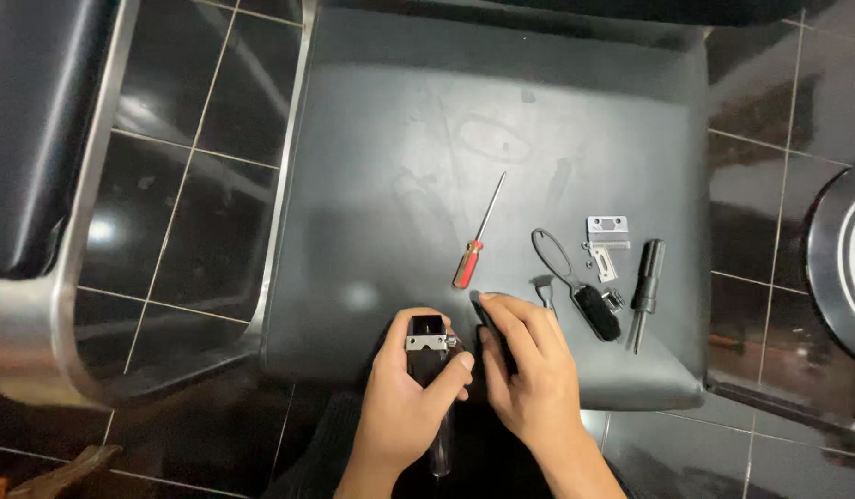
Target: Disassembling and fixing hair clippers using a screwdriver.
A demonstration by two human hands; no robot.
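Low in the middle of the frame, the left hand [404, 393] grips a black hair clipper [430, 356] upright; the right hand [529, 360] closes on a dark cover piece [487, 319] — a red-handled screwdriver [476, 236] lies just above.

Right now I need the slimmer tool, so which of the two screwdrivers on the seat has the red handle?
The left screwdriver, lying diagonally mid-seat with a long thin shaft. The other screwdriver, at the right beyond the small metal parts, has a black handle.
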